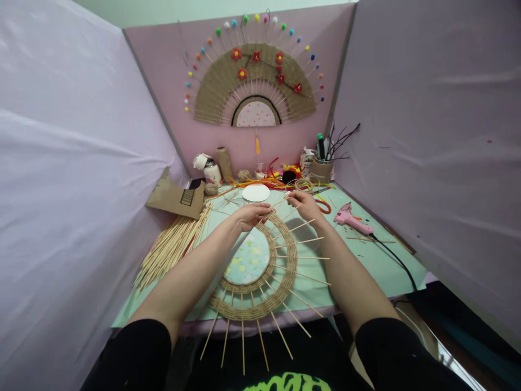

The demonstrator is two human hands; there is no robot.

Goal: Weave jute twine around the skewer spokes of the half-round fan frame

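While the left hand (pixel 253 214) has its fingers closed on the far rim of a round tan woven-cord piece with pale wooden spokes (pixel 292 271), the right hand (pixel 304 204) sits near it, fingertips pinched shut on a thin pale strand (pixel 280 202) (stick or cord, can't tell which) that runs between the hands; the woven piece is in front of the black-clad torso (pixel 321 347), over the near part of a pale green covered table (pixel 378 277), lower spokes poking past the near edge, round floral pale-blue panel (pixel 248 258) in its middle; left: heap of thin pale wooden sticks (pixel 166 255), torn brown cardboard piece (pixel 174 201) over its far end; right: pink plastic glue gun (pixel 352 220) lying flat; beyond the hands: flat white oval disc (pixel 256 193); back wall: half-round tan woven fan (pixel 214 84), red flowers, multicoloured pompoms round the edge
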